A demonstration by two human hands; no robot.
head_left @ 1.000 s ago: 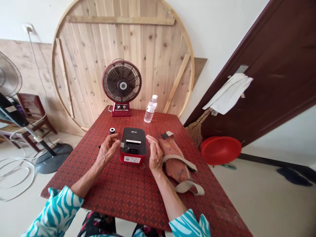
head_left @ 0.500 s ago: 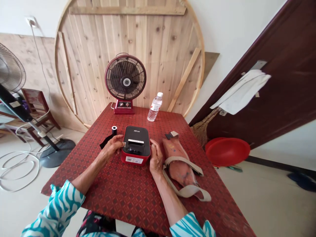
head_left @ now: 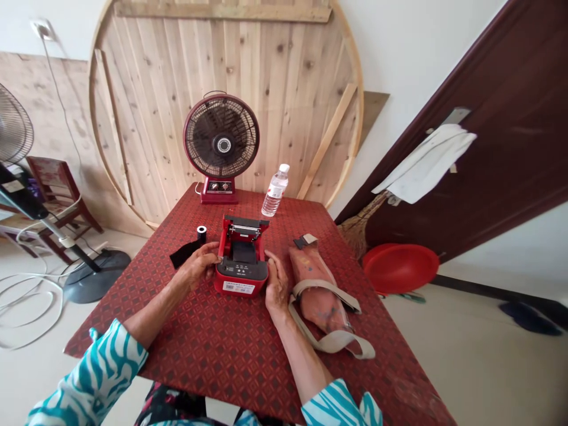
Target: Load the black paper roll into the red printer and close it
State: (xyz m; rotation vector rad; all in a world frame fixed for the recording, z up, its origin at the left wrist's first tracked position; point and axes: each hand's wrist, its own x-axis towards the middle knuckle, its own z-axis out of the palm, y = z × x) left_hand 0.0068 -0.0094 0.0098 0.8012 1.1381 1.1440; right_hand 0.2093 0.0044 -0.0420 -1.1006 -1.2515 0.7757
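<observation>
A small red and black label printer [head_left: 242, 278] stands on the table in front of me, its lid [head_left: 245, 227] raised at the back. Inside the open compartment I see black surfaces, but whether a roll lies there I cannot tell. My left hand [head_left: 202, 264] grips the printer's left side, fingertips by its upper left edge. Along the right side my right hand [head_left: 276, 283] presses with its fingers together, so the printer is held between both palms. Just beyond my left hand lies a small black roll [head_left: 201, 234] with a white core and a black strip unrolled from it.
Right of the printer lies a worn reddish pouch [head_left: 317, 284] with a pale strap. A water bottle [head_left: 275, 190] and a red table fan [head_left: 220, 142] stand at the back of the patterned table [head_left: 213, 355]. A red basin [head_left: 402, 269] is beyond the right edge.
The printer's lid has swung up and back, exposing the inside. Both hands remain at its sides. The whole view has shifted slightly.
</observation>
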